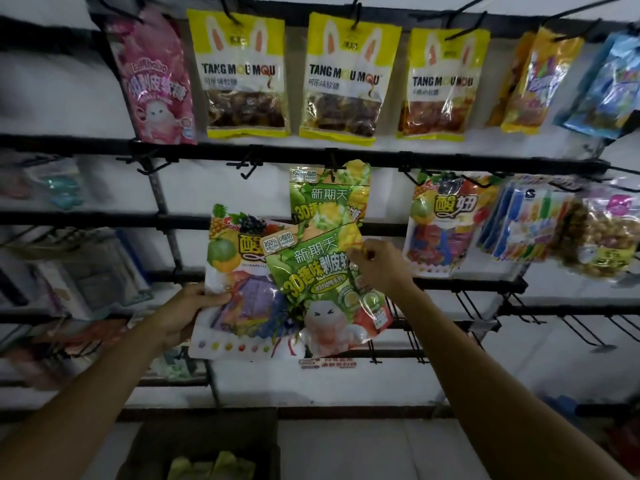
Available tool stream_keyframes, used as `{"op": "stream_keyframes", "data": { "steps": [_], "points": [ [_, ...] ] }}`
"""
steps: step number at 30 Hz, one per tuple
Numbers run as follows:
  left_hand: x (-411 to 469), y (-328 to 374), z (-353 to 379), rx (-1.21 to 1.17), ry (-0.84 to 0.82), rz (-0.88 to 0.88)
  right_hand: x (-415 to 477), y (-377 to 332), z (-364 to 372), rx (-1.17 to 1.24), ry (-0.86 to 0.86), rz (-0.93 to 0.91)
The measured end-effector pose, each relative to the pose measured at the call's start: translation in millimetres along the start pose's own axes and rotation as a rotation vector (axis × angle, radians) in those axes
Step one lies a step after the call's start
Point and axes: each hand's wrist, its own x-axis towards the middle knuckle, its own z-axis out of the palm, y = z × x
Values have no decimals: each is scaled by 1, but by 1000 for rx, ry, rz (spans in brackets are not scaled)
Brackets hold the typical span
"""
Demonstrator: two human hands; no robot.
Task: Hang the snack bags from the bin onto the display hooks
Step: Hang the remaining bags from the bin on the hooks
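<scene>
white bag is gripped at its left edge by left hand, thumb on the front, fingers curled behind. green bag is pinched near its upper right edge by right hand, fingers curled round the edge. green bag is tilted, top leaning left, and is laid over the right part of the white bag. both are held up in front of the rack, below the middle rail. a second green bag is hung from that rail, just above the held one; its lower edge is covered by the held bag's top. an empty hook is seen on the same rail, further left, above the white bag. a fruit bag of the white bag's print is hung to the right on that rail. top row: pink bag and three yellow bags are hung. bin is seen at the bottom edge, well below both held bags, with yellow-green bags inside. left side of the rack is blurred; contents cannot be told.
</scene>
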Motion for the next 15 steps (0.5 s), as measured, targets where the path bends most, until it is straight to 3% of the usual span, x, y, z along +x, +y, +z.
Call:
{"op": "stream_keyframes", "data": {
  "steps": [5, 15],
  "points": [
    [-5, -4, -2, 29, 59, 7, 16, 8, 7, 133, -158, -21],
    [2, 14, -9, 32, -19, 25, 19, -7, 13, 80, -70, -41]
  ]
}}
